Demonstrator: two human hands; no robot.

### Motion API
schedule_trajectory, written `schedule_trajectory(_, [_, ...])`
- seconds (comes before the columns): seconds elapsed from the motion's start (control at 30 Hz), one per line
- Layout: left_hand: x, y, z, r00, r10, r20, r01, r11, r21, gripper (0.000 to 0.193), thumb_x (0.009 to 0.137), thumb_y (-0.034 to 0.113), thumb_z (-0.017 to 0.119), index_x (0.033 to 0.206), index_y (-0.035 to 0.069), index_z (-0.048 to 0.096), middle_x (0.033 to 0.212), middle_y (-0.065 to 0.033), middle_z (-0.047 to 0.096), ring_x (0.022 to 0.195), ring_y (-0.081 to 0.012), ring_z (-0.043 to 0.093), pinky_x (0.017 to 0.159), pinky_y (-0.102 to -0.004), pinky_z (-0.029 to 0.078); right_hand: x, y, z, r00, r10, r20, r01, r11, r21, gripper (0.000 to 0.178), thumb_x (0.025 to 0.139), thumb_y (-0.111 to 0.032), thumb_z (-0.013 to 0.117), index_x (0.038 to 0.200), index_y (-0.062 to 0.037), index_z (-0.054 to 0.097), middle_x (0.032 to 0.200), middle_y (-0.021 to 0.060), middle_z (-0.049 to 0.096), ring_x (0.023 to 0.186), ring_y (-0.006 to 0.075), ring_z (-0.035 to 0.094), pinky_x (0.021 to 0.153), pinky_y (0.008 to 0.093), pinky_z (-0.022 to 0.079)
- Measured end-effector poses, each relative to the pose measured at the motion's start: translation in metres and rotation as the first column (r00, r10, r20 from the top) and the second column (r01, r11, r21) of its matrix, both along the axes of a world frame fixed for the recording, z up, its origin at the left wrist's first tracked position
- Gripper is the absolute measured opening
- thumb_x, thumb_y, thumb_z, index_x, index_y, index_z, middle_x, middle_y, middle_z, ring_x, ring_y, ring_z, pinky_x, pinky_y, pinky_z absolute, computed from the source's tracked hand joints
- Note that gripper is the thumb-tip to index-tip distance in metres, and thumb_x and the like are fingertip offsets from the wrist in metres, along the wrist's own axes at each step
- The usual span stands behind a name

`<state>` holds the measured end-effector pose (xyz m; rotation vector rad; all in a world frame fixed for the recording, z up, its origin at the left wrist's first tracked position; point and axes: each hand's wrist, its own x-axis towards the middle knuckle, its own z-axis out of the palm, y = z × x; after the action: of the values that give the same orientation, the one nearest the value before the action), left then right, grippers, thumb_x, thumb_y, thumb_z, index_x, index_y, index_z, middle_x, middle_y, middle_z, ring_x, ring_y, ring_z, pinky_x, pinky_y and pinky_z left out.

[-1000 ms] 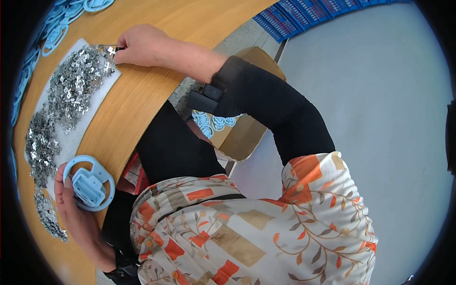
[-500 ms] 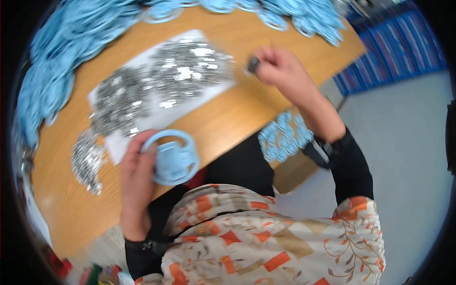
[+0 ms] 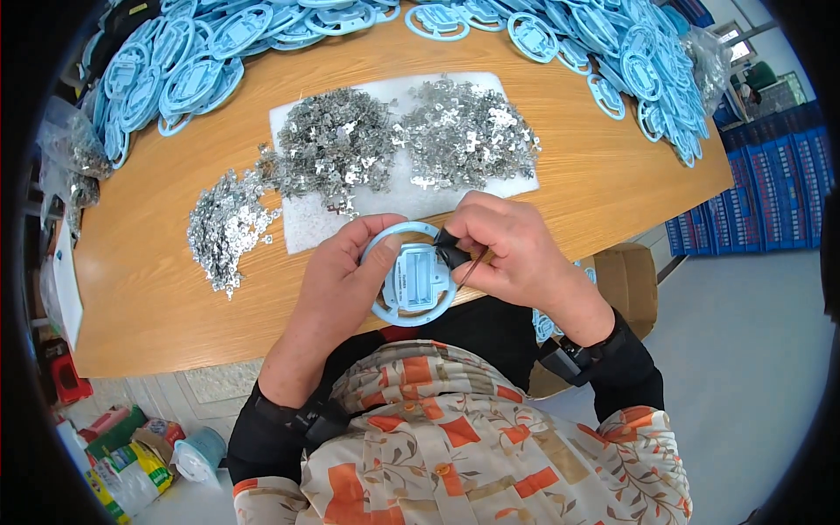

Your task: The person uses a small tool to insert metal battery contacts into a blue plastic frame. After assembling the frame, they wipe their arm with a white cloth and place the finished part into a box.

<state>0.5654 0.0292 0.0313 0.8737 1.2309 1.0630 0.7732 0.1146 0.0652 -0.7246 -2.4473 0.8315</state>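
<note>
My left hand (image 3: 341,280) is closed on the left rim of a light blue plastic ring-shaped part (image 3: 418,317), with its thumb over the rim. Inside the ring sits a rectangular moulded compartment. At the part's upper right rim is my right hand (image 3: 516,249), fingers pinched together, with black coverings (image 3: 449,249) on the fingertips. A thin dark rod-like tool (image 3: 473,267) sticks out of this pinch; its tip is hidden, and I cannot make out any smaller piece there. Beyond the hands, heaps of small silvery metal pieces (image 3: 337,144) lie on a white foam sheet (image 3: 306,229).
Another metal heap (image 3: 229,223) lies left of the sheet on the wooden table (image 3: 166,306). Many blue ring parts (image 3: 192,83) are piled along the far edge. An open cardboard box (image 3: 626,289) with blue parts stands below right, near blue crates (image 3: 752,188).
My right hand has come in from the right to the blue ring part. The part now sits farther right in view, still in my left hand. The whole view has shifted and sharpened.
</note>
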Motion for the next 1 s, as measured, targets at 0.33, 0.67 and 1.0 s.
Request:
schedule_trajectory(0.33, [0.003, 0.003, -0.003, 1.000, 0.012, -0.019, -0.014, 0.998, -0.066, 0.028, 0.097, 0.015, 0.059, 0.116, -0.006, 0.062, 0.092, -0.0041, 0.069, 0.078, -0.0044, 0.061, 0.066, -0.0221, 0.051, -0.009, 0.002, -0.010, 0.996, 0.059, 0.059, -0.064, 0.995, 0.082, 0.028, 0.066, -0.010, 0.074, 0.088, -0.0064, 0.058, 0.078, 0.0080, 0.054, 0.067, 0.0284, 0.059, 0.055, 0.0375, 0.046])
schedule_trajectory(0.67, [0.004, 0.004, -0.007, 0.994, -0.009, -0.105, 0.010, 1.000, 0.005, 0.032, 0.093, 0.017, 0.063, 0.117, -0.005, 0.061, 0.090, -0.0058, 0.070, 0.078, -0.0066, 0.063, 0.067, -0.0244, 0.052, -0.013, -0.008, -0.016, 0.999, -0.037, 0.030, 0.036, 0.999, 0.035, 0.028, 0.071, -0.004, 0.072, 0.096, -0.0046, 0.061, 0.081, 0.0093, 0.058, 0.067, 0.0249, 0.060, 0.058, 0.0334, 0.048])
schedule_trajectory(1.0, [0.006, 0.003, -0.005, 0.993, 0.015, -0.114, -0.013, 1.000, 0.015, 0.035, 0.091, 0.019, 0.066, 0.116, -0.004, 0.061, 0.088, -0.0064, 0.069, 0.078, -0.0085, 0.064, 0.069, -0.0246, 0.052, 0.008, -0.019, -0.010, 0.980, -0.196, 0.014, 0.196, 0.973, -0.123, 0.029, 0.084, -0.010, 0.057, 0.111, 0.0011, 0.054, 0.091, 0.0176, 0.058, 0.081, 0.0392, 0.060, 0.074, 0.0415, 0.050])
